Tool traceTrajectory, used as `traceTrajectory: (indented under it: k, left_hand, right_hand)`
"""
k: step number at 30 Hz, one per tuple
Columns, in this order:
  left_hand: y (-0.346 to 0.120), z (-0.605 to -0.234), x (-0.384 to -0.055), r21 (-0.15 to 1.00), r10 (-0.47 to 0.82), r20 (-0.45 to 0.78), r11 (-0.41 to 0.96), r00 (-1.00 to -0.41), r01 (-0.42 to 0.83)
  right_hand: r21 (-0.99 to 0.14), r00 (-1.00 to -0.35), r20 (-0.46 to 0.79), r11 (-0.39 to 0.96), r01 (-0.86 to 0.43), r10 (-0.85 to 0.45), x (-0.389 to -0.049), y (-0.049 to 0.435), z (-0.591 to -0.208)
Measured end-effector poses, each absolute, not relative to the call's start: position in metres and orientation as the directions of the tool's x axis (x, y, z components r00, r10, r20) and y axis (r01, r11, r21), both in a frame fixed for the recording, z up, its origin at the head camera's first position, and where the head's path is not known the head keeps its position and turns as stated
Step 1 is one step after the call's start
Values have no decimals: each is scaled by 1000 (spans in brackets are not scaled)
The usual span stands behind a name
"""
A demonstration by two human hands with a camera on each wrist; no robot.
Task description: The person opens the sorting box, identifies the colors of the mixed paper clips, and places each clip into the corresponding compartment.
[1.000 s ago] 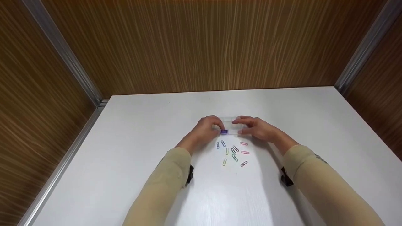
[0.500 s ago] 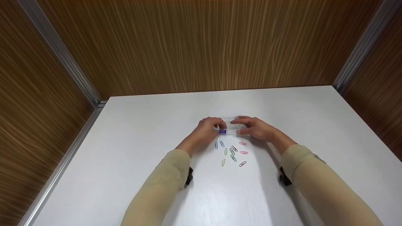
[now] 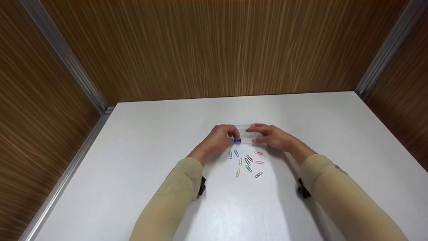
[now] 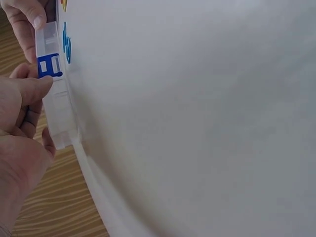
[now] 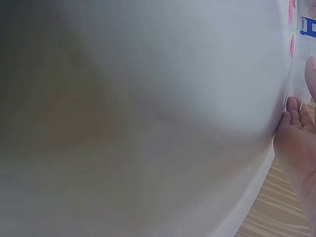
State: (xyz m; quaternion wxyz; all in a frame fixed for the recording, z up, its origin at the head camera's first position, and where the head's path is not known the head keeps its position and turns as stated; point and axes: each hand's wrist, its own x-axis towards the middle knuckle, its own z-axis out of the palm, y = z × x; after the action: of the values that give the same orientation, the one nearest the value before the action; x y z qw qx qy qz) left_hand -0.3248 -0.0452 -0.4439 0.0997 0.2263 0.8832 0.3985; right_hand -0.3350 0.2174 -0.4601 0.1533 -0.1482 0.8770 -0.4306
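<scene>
A low clear plastic box (image 3: 247,141) lies on the white table between both hands, its blue latch (image 3: 237,141) facing the near side. My left hand (image 3: 219,135) holds the box's left part with curled fingers. In the left wrist view the left thumb (image 4: 37,88) presses at the lower edge of the latch (image 4: 50,65). The right end of the box is gripped by my right hand (image 3: 276,136), thumb at the near side and fingers over the top and far side. Part of the box is hidden under the hands.
Several loose paper clips lie on the table just in front of the box: blue (image 3: 236,153), yellow (image 3: 237,173), green (image 3: 248,168), pink (image 3: 259,163) and dark red (image 3: 258,174). A wood-grain panel (image 3: 214,50) stands behind the table (image 3: 150,134), with more panels at both sides.
The left fingers shift slightly at the blue latch. The right hand and the box stay in place, and the clips lie as before. The head view has moved a little.
</scene>
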Motion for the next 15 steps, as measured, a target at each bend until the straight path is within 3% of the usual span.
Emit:
traceTrajectory:
  k: [11,15]
  left_hand:
    - [-44,-451,-325,727,511,40,574,-859,376]
    - [-47,-453,-324,729,473,38,589,-880,348]
  right_hand:
    - [-820,-909,-143,562,-113,-392,-336,217,-463]
    - [-823,-907,-163,560,-93,-389,-336,216,-463]
